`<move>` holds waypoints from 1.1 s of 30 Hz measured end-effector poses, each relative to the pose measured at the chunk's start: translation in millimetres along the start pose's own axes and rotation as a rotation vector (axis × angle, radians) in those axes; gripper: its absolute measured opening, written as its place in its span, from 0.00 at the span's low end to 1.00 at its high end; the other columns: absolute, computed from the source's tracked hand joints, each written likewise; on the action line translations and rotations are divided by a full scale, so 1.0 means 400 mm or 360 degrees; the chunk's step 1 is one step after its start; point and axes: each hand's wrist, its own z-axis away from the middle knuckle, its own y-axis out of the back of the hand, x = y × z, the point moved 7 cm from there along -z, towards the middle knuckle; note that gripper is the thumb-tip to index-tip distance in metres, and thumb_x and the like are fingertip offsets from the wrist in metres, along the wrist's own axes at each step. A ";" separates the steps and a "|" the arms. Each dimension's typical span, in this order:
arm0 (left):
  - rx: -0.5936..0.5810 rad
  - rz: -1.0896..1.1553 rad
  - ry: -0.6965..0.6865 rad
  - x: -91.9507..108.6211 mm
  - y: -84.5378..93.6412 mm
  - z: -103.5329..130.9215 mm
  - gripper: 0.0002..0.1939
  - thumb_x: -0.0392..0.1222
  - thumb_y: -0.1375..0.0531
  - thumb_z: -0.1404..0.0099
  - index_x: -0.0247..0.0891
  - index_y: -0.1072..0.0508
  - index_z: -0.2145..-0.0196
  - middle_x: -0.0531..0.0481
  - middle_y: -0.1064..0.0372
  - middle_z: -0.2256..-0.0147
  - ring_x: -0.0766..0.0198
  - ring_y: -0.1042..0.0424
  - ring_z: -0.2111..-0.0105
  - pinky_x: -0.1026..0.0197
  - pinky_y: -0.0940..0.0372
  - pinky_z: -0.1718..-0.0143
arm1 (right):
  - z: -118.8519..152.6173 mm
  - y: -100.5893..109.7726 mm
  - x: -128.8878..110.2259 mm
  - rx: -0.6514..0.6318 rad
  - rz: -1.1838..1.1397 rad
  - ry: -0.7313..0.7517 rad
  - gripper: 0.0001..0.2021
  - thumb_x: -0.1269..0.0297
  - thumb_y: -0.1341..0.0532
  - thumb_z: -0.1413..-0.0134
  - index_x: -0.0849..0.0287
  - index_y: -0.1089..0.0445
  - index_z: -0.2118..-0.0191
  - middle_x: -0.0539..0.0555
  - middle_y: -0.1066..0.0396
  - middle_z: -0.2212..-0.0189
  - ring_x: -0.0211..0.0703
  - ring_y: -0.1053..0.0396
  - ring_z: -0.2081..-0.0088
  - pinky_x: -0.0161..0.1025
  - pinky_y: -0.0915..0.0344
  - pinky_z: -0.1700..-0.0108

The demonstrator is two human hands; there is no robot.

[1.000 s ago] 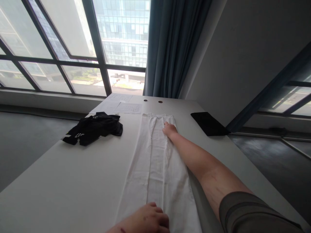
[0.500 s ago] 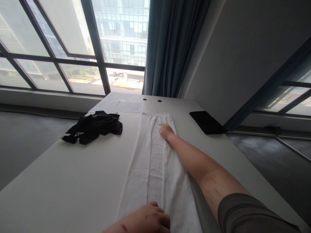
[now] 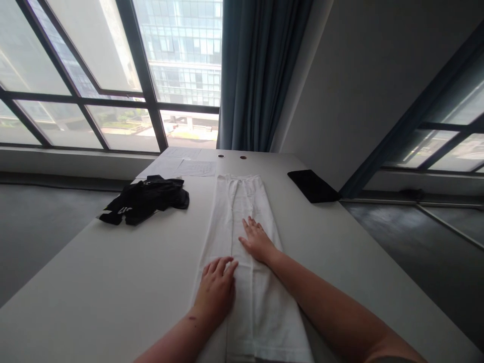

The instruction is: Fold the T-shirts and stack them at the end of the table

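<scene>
White trousers (image 3: 264,297) lie lengthwise on the white table, waistband at the far end and hem close to the near edge of the view. My right hand (image 3: 257,242) rests flat on the upper part of the fabric, fingers spread. Lower down and to the left, my left hand (image 3: 216,287) lies over the left side of the cloth with its fingers slightly bent and apart. Neither hand grips anything.
A crumpled black garment (image 3: 147,199) lies on the table (image 3: 113,272) at the left. Papers (image 3: 194,167) are at the far left corner, and a flat black item (image 3: 313,185) is at the far right. A blue curtain (image 3: 257,75) hangs beyond.
My right hand has come nearer from the waistband area and its fingers have spread. My left hand has moved forward and left onto the fabric, opening out. The near hem now shows.
</scene>
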 end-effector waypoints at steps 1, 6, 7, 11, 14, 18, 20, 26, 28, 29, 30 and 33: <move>0.0019 -0.0078 0.0033 -0.015 -0.008 -0.001 0.27 0.32 0.45 0.33 0.42 0.29 0.38 0.41 0.32 0.38 0.48 0.35 0.38 0.41 0.40 0.37 | 0.036 0.001 -0.019 -0.0020 -0.0021 0.0054 0.37 0.51 0.47 0.31 0.67 0.54 0.25 0.71 0.61 0.26 0.60 0.62 0.25 0.59 0.60 0.28; -0.0115 -0.0265 0.0022 -0.045 -0.079 0.024 0.30 0.43 0.46 0.30 0.35 0.35 0.32 0.38 0.41 0.31 0.42 0.45 0.31 0.36 0.48 0.32 | 0.250 0.001 -0.105 -0.0087 -0.0149 0.0301 0.37 0.52 0.43 0.32 0.61 0.52 0.24 0.66 0.62 0.25 0.59 0.62 0.25 0.60 0.58 0.27; -0.0133 -0.0276 -0.0007 -0.043 -0.085 0.036 0.31 0.44 0.47 0.29 0.34 0.36 0.32 0.37 0.43 0.31 0.42 0.46 0.30 0.36 0.48 0.32 | 0.296 0.002 -0.119 -0.0094 -0.0177 0.0349 0.38 0.52 0.42 0.33 0.58 0.53 0.24 0.65 0.63 0.25 0.59 0.62 0.25 0.60 0.58 0.27; -0.0145 -0.0291 -0.0220 -0.017 -0.073 0.109 0.35 0.50 0.45 0.29 0.32 0.42 0.29 0.35 0.48 0.29 0.43 0.48 0.29 0.38 0.48 0.31 | 0.451 0.011 -0.146 -0.0140 -0.0254 0.0452 0.40 0.49 0.40 0.35 0.52 0.53 0.24 0.62 0.62 0.25 0.62 0.61 0.25 0.66 0.61 0.27; -0.0140 -0.0272 -0.0381 0.010 -0.043 0.183 0.41 0.55 0.42 0.30 0.33 0.46 0.28 0.36 0.50 0.28 0.44 0.48 0.29 0.40 0.48 0.31 | 0.523 0.029 -0.142 -0.0195 -0.0299 0.0443 0.45 0.45 0.36 0.40 0.51 0.53 0.24 0.63 0.62 0.25 0.67 0.61 0.26 0.71 0.66 0.29; -0.0202 -0.0198 -0.0454 0.031 -0.004 0.269 0.48 0.60 0.35 0.36 0.37 0.47 0.27 0.36 0.48 0.29 0.42 0.46 0.30 0.38 0.45 0.32 | 0.577 0.062 -0.154 -0.0292 -0.0403 0.0624 0.49 0.39 0.33 0.46 0.52 0.49 0.25 0.65 0.55 0.27 0.68 0.55 0.27 0.71 0.68 0.29; -0.0272 -0.0149 -0.0485 0.033 0.014 0.296 0.48 0.58 0.32 0.40 0.40 0.44 0.29 0.37 0.46 0.29 0.41 0.43 0.31 0.38 0.43 0.33 | 0.589 0.075 -0.161 -0.0285 -0.0445 0.0710 0.48 0.38 0.32 0.48 0.53 0.45 0.26 0.66 0.49 0.28 0.68 0.51 0.28 0.70 0.69 0.29; -0.0237 -0.0055 -0.0605 0.034 0.070 0.313 0.29 0.50 0.31 0.40 0.45 0.28 0.42 0.40 0.31 0.38 0.45 0.31 0.38 0.42 0.32 0.39 | 0.594 0.064 -0.160 -0.0187 -0.0423 0.0669 0.43 0.44 0.30 0.50 0.55 0.36 0.30 0.67 0.44 0.30 0.66 0.46 0.30 0.68 0.60 0.29; -0.0106 -0.0062 -0.0650 0.037 0.084 0.318 0.20 0.45 0.34 0.35 0.43 0.26 0.47 0.41 0.25 0.43 0.48 0.26 0.43 0.47 0.28 0.44 | 0.608 0.057 -0.161 -0.0139 -0.0400 0.0710 0.40 0.47 0.30 0.48 0.55 0.35 0.31 0.66 0.42 0.31 0.65 0.43 0.31 0.67 0.56 0.29; -0.0039 -0.0065 -0.0668 0.037 0.089 0.324 0.17 0.42 0.37 0.34 0.43 0.26 0.48 0.41 0.24 0.46 0.51 0.24 0.45 0.50 0.26 0.46 | 0.619 0.055 -0.158 -0.0101 -0.0393 0.0732 0.37 0.49 0.31 0.46 0.55 0.34 0.32 0.66 0.39 0.32 0.64 0.41 0.32 0.66 0.53 0.29; 0.0023 -0.0064 -0.0678 0.036 0.094 0.330 0.16 0.38 0.39 0.33 0.43 0.26 0.48 0.42 0.22 0.48 0.53 0.23 0.47 0.52 0.26 0.47 | 0.631 0.054 -0.153 -0.0058 -0.0391 0.0751 0.33 0.53 0.32 0.43 0.55 0.33 0.33 0.65 0.36 0.34 0.61 0.38 0.33 0.65 0.51 0.30; 0.0111 -0.0048 -0.0636 0.010 0.106 0.349 0.18 0.32 0.42 0.34 0.44 0.26 0.48 0.44 0.21 0.50 0.57 0.21 0.52 0.56 0.25 0.49 | 0.675 0.059 -0.115 0.0106 -0.0425 0.0729 0.24 0.64 0.39 0.36 0.53 0.32 0.35 0.61 0.28 0.40 0.53 0.31 0.38 0.59 0.44 0.30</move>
